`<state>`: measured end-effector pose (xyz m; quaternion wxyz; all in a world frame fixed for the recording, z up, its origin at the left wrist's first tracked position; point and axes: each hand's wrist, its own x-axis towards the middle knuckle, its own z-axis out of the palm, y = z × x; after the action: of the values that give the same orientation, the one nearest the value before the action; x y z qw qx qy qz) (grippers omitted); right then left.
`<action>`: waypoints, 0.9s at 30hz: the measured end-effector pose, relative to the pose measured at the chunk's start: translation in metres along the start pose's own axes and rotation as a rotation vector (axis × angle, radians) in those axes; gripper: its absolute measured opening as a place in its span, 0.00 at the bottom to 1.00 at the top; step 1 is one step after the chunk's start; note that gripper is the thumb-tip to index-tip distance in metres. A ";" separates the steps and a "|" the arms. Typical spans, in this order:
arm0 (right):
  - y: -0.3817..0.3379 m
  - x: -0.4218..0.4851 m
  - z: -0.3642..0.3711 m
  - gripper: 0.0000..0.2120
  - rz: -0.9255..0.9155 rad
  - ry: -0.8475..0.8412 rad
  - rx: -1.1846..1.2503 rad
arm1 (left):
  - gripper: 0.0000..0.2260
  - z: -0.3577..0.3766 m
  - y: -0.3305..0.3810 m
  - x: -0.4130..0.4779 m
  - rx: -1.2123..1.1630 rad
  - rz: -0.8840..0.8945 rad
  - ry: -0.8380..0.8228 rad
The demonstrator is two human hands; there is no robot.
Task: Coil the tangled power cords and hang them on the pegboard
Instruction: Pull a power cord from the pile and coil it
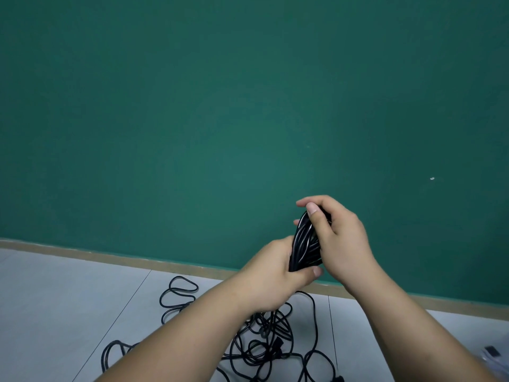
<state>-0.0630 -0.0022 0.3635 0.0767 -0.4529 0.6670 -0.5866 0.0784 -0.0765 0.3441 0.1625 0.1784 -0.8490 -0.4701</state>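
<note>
A tight bundle of coiled black power cord (304, 244) is held up in front of the green wall. My left hand (271, 279) grips its lower end, thumb across the front. My right hand (337, 235) grips the upper end, fingers curled over the top and thumb pressing on the strands. A strand runs from the bundle down to the floor. A tangle of black power cords (264, 343) lies on the floor below my forearms, with a plug (278, 344) in its middle. No pegboard is in view.
A green wall (220, 106) fills most of the view, with a tan baseboard (110, 256) along its foot. The floor is pale grey tile (55, 299). A small dark object (491, 351) shows at the lower right edge.
</note>
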 end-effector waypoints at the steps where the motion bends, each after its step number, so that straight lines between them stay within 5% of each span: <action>1: 0.002 0.000 0.001 0.10 -0.002 -0.013 -0.010 | 0.11 0.000 0.000 0.000 0.030 -0.005 0.005; 8: 0.007 0.002 -0.012 0.13 -0.002 -0.168 0.064 | 0.03 -0.008 0.000 0.001 -0.141 -0.082 -0.013; 17: 0.012 0.003 -0.018 0.15 -0.118 -0.126 -0.301 | 0.09 -0.013 0.007 -0.005 -0.347 -0.136 -0.190; 21: 0.007 -0.001 -0.013 0.21 -0.026 -0.185 -0.044 | 0.10 -0.013 0.007 -0.003 -0.335 -0.149 -0.050; 27: 0.008 -0.012 -0.001 0.32 0.235 -0.421 0.088 | 0.10 -0.031 0.012 0.004 -0.662 -0.117 0.322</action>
<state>-0.0608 0.0063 0.3520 0.3013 -0.4809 0.6583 -0.4946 0.0865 -0.0953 0.3703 0.3157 0.2360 -0.6031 -0.6935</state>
